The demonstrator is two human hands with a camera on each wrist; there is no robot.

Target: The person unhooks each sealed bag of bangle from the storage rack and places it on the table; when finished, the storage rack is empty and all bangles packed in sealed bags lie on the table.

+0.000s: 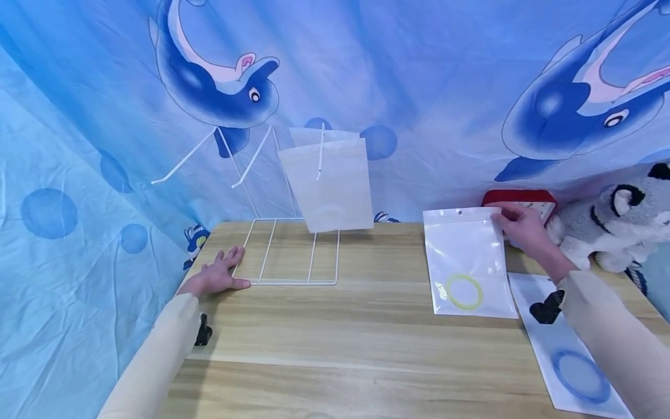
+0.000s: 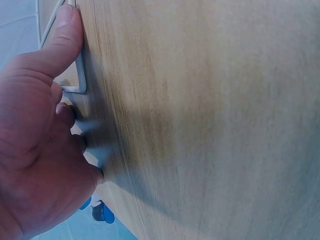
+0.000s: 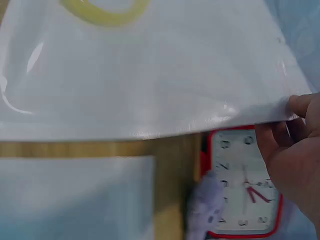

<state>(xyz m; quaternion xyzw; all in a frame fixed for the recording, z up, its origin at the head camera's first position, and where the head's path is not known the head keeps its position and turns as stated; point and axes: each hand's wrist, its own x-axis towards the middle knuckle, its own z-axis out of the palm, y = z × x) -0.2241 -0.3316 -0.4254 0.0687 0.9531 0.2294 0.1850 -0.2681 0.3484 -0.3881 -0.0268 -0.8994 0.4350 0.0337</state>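
Observation:
My right hand [image 1: 522,228] pinches the top right corner of a white zip bag [image 1: 460,250], lifted above the table. Through the bag's clear front shows a yellow ring [image 1: 464,292]. In the right wrist view, thumb and fingers [image 3: 300,107] grip the bag's edge. On the left, my left hand [image 1: 220,274] rests on the table with its fingers spread, touching the corner of a white wire rack [image 1: 293,283]. The left wrist view shows the thumb [image 2: 65,37] lying along the rack's wire. White bags [image 1: 335,186] hang from the rack's right hook.
Another bag with a blue ring [image 1: 581,375] lies flat at the right, under the right forearm. Behind the right hand stand a red clock [image 1: 544,203] and a grey plush dog [image 1: 612,215]. A blue dolphin curtain [image 1: 419,70] closes off the back. Two other hooks [image 1: 256,157] stick out from the rack.

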